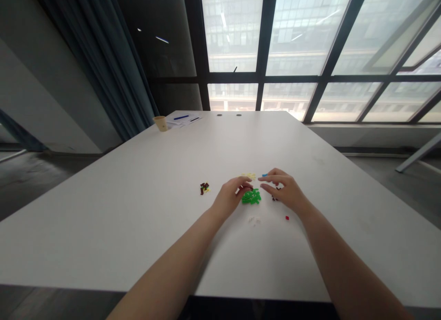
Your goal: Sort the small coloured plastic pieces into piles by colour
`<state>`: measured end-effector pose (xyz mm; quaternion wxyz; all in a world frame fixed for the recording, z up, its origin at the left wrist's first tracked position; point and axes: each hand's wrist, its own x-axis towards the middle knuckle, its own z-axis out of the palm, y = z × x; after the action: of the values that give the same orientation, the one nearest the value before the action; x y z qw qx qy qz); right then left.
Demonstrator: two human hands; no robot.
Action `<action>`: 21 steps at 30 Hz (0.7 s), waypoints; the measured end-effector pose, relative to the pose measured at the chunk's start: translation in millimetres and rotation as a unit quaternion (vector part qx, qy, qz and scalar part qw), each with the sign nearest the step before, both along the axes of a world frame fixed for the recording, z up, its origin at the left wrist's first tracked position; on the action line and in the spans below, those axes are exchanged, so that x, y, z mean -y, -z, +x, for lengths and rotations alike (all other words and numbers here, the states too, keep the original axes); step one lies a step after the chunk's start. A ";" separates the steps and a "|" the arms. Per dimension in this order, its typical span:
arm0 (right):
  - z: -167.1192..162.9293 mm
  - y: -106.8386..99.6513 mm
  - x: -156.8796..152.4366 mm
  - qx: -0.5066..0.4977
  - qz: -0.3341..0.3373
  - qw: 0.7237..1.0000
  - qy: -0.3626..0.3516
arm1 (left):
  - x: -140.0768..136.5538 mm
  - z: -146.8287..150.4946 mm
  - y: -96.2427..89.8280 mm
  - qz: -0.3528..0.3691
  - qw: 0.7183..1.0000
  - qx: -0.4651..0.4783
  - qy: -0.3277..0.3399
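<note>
My left hand (pixel 230 193) is closed, thumb and fingers pinching a small dark brown toy brick (pixel 251 188) just above a heap of green bricks (pixel 251 197). Facing it from the right is my right hand (pixel 287 189), its thumb and fingers apart with nothing visible between them. Under that hand lie several dark brown bricks (pixel 274 198), partly covered by it. Blue bricks (pixel 264 175) show at its fingertips. Pale yellow bricks (pixel 248 176) lie beyond the green heap, partly hidden by my left fingers.
Nearer to me on the white table (pixel 138 228) are white bricks (pixel 254 220) and a red brick (pixel 287 217). Left of my hands sits a mixed brown, yellow and green cluster (pixel 204 188). A paper cup (pixel 160 123) and papers with a blue pen (pixel 181 117) occupy the far left corner.
</note>
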<state>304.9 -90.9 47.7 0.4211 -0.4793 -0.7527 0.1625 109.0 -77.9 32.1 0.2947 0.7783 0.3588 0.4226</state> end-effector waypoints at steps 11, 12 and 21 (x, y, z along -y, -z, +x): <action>-8.5 4.8 -1.6 0.038 -0.014 0.999 -0.017 | -0.9 2.8 0.0 -0.032 0.999 -0.003 -0.034; -3.0 4.4 -3.6 0.054 -0.021 0.998 0.004 | -3.3 1.1 0.1 -0.026 0.998 -0.008 -0.048; 30.0 25.6 -12.9 0.145 -0.231 0.960 0.057 | -22.4 -11.9 9.6 -0.009 0.993 -0.019 -0.117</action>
<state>334.9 -78.0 22.1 0.1942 -0.6243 -0.7188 0.2364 97.1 -55.5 22.5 0.2430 0.7362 0.4568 0.4362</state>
